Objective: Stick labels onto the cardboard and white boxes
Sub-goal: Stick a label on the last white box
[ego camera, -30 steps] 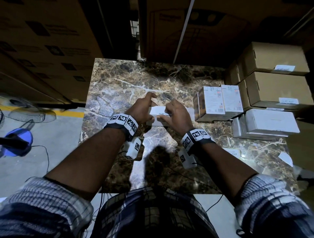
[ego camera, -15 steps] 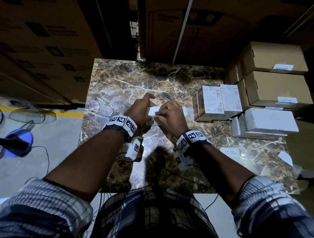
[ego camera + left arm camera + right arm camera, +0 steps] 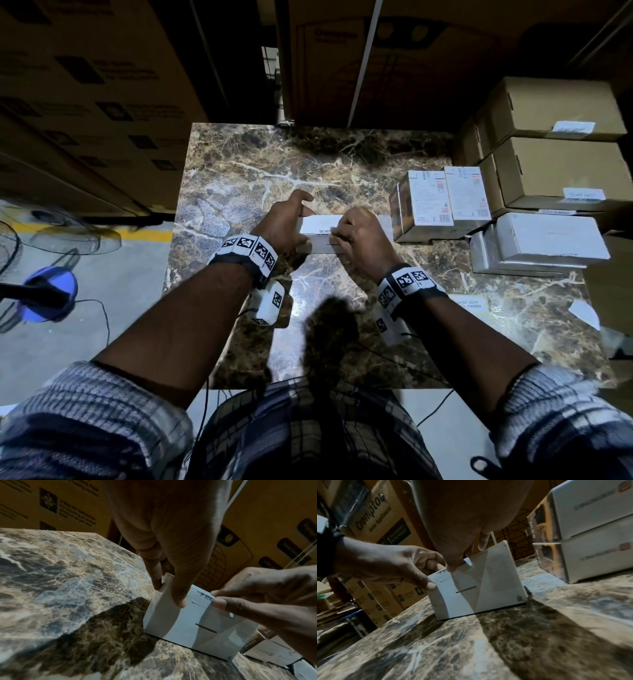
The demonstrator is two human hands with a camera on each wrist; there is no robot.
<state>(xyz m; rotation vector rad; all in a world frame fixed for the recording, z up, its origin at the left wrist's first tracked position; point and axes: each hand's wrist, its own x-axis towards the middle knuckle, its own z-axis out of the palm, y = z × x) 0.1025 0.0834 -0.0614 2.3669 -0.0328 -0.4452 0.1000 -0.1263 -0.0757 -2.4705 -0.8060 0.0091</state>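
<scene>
**Pressing a seal label over the top edge of a white box**

I have the white box (image 3: 185, 626) standing on the marble table (image 3: 239, 178), caught between both hands. My left hand (image 3: 286, 222) grips its left end: the thumb (image 3: 178, 599) lies on the near face and the other fingers curl over the top and behind, which I judge is there to brace the box so it cannot slide while the label goes down. My right hand (image 3: 359, 236) pinches the label (image 3: 205, 597) just beside that thumb, thumb tip on the near face and the forefinger above it at the top edge. The label wraps over that edge, printed text showing on top, so it seems meant to bridge the lid seam. Its lower corners look slightly lifted, so I would rub outward from the pinch.

To the right of my right-hand fingers stand printed boxes (image 3: 442, 202), with cardboard boxes (image 3: 561, 178) beyond them already carrying labels. A loose label (image 3: 471, 303) lies near my right wrist.
</scene>
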